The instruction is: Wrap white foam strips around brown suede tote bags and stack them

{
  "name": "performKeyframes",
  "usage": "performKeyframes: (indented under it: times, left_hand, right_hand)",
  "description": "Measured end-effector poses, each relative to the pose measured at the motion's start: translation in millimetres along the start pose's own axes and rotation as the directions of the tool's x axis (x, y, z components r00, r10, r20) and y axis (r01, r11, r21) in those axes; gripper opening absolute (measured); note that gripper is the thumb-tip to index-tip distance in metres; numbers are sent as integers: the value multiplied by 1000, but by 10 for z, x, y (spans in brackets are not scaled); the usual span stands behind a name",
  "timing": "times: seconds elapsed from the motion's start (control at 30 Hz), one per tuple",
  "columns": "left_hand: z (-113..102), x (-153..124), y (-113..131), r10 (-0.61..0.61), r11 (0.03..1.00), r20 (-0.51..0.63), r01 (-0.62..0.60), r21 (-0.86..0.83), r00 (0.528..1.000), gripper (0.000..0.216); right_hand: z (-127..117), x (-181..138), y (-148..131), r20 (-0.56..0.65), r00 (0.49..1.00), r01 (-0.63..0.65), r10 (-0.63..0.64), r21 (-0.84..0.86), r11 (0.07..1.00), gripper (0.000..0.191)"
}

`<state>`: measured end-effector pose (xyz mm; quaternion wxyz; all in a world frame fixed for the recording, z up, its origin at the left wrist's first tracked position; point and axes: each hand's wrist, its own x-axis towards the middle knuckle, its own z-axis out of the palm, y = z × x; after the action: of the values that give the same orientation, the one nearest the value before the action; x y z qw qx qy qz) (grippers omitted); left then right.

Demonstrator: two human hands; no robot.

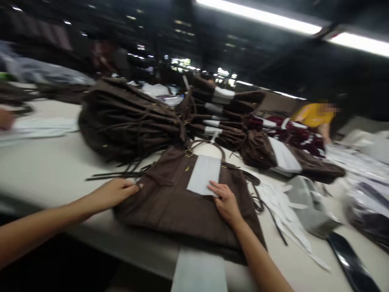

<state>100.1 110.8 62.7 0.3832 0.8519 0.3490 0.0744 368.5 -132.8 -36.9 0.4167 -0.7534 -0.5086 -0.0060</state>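
A dark brown handbag (pixel 170 202) lies flat in front of me near the table's edge, its looped handles (pixel 223 152) pointing away. My left hand (pixel 120 190) is closed on the bag's left side, fingertips partly hidden against the fabric. My right hand (pixel 225 200) rests on the bag's front, fingers stretched over the lower corner of a white paper sheet (pixel 202 174). That sheet lies over the top middle of the bag, beside a small brass-coloured fitting. A wider white strip (pixel 199 271) hangs from beneath the bag over the table edge.
Brown bags (pixel 130 117) stand packed in a row behind, with more brown bags (pixel 219 113) wrapped in white paper strips. White strips (pixel 282 207), a grey-white box (pixel 313 207) and a dark glossy object (pixel 352 259) lie at right. A person in yellow (pixel 313 115) is beyond; another person's hand (pixel 5 119) shows at left.
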Motion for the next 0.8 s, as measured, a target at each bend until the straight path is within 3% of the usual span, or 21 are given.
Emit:
performKeyframes:
  times: [0.2, 0.4, 0.6, 0.7, 0.8]
  left_hand:
    - [-116, -120, -207, -220, 962, 117, 235, -140, 969, 29]
    - [54, -218, -476, -272, 867, 158, 313, -388, 949, 43]
    - [215, -268, -641, -198, 920, -29, 176, -350, 980, 36]
    - [289, -356, -632, -87, 971, -214, 34, -238, 973, 23]
    - [285, -417, -617, 110, 986, -351, -147, -81, 930, 34]
  right_hand:
    - [33, 17, 199, 43, 996, 85, -82, -77, 993, 42]
    - [4, -28, 189, 60, 994, 99, -92, -130, 987, 41]
    - [6, -19, 184, 62, 995, 86, -78, -135, 987, 42]
    - [5, -25, 178, 55, 995, 91, -85, -128, 988, 42]
    - [11, -25, 188, 54, 994, 103, -97, -121, 987, 42]
